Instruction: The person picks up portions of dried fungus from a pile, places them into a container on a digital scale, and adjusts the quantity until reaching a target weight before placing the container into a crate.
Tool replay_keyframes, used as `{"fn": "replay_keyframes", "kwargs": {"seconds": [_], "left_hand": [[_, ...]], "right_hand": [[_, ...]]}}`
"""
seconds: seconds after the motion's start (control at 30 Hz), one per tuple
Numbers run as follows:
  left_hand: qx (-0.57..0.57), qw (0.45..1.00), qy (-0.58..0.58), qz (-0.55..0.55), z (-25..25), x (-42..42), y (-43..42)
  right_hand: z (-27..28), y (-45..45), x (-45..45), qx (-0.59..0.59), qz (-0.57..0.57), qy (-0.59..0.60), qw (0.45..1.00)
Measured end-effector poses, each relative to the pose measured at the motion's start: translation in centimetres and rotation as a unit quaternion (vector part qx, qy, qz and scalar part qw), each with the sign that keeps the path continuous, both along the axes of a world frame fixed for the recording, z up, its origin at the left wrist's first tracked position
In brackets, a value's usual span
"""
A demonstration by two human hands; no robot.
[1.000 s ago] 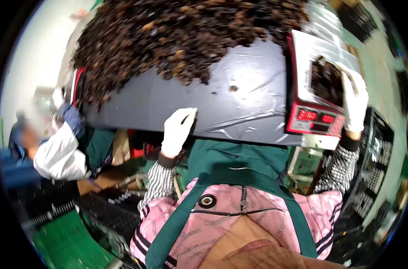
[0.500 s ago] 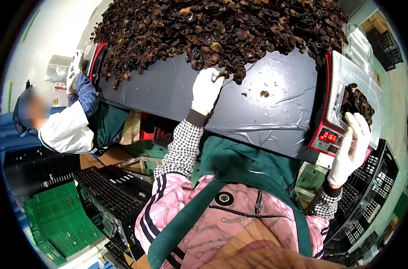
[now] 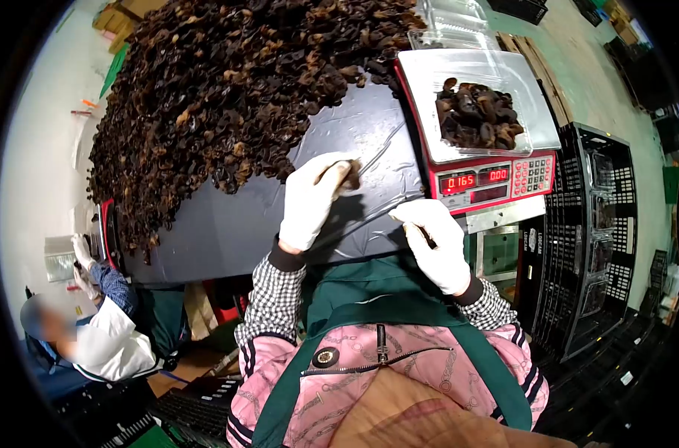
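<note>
My gloved left hand [image 3: 310, 200] pinches a small brown fungus piece [image 3: 351, 176] above the dark table surface [image 3: 212, 228]. To its right, my gloved right hand [image 3: 432, 245] hovers near the table's front edge, fingers curled; whether something small is between them I cannot make out. A clear tray of dark fungus pieces [image 3: 480, 116] rests on the red scale [image 3: 491, 181], whose display reads 0.165. A large heap of dark brown fungus [image 3: 235, 89] covers the far and left parts of the table.
Clear empty trays [image 3: 455, 16] are stacked behind the scale. Black crates [image 3: 589, 239] holding clear trays stand at the right. At the left, a co-worker in a white top [image 3: 115, 342] has gloved hands near another red scale [image 3: 106, 233].
My right hand has left the tray on the scale and come in toward my left hand. My left hand has drawn back from the heap with a piece. The camera view has turned.
</note>
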State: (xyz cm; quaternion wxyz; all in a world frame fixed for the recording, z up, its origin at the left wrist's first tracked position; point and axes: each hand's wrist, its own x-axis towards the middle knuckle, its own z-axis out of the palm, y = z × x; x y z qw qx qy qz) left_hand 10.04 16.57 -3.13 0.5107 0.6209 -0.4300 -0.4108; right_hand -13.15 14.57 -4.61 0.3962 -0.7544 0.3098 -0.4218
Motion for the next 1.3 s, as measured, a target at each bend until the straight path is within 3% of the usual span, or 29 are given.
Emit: {"fn": "replay_keyframes", "kwargs": {"seconds": [0.07, 0.2, 0.37, 0.47, 0.57, 0.67, 0.8, 0.87, 0.93, 1.1, 1.3], "left_hand": [[-0.125, 0.977, -0.173, -0.020, 0.3, -1.8, -4.0], [-0.266, 0.930, -0.254, 0.000, 1.2, -6.0, -10.5], [-0.335, 0.848, -0.405, 0.073, 1.0, -9.1, -16.2], [-0.397, 0.819, -0.412, 0.038, 0.3, -10.1, -17.8], [-0.332, 0.852, -0.403, -0.044, 2.5, -11.4, -15.4], [-0.355, 0.873, -0.335, 0.012, 2.9, -10.3, -15.9], [-0.234, 0.929, -0.283, 0.038, 2.2, -5.7, -19.6], [-0.211, 0.936, -0.279, 0.049, 0.2, -3.3, -22.2], [-0.163, 0.942, -0.289, 0.051, -1.3, -1.6, -24.0], [-0.128, 0.935, -0.326, 0.046, -2.5, -1.2, -26.1], [-0.085, 0.940, -0.331, 0.010, -2.4, -1.9, -27.3]], "right_hand": [[-0.9, -0.4, -1.3, 0.026, -0.022, -0.003, 0.999], [-1.6, -0.4, -3.8, 0.027, -0.066, 0.000, 0.997], [-2.1, -0.1, -5.7, 0.017, -0.095, -0.010, 0.995], [-2.5, 0.4, -6.2, 0.023, -0.092, -0.022, 0.995], [-2.9, 0.8, -6.7, 0.017, -0.085, -0.028, 0.996], [-3.3, 0.8, -7.4, 0.025, -0.094, -0.033, 0.995], [-3.2, -0.4, -9.7, 0.052, -0.136, -0.044, 0.988], [-3.2, -0.7, -10.8, 0.196, -0.176, -0.135, 0.955], [-2.5, -1.9, -11.9, 0.141, -0.224, -0.120, 0.957], [-2.6, -3.2, -13.8, 0.153, -0.280, -0.144, 0.937], [-3.1, -3.7, -13.7, 0.193, -0.267, -0.174, 0.928]]}}
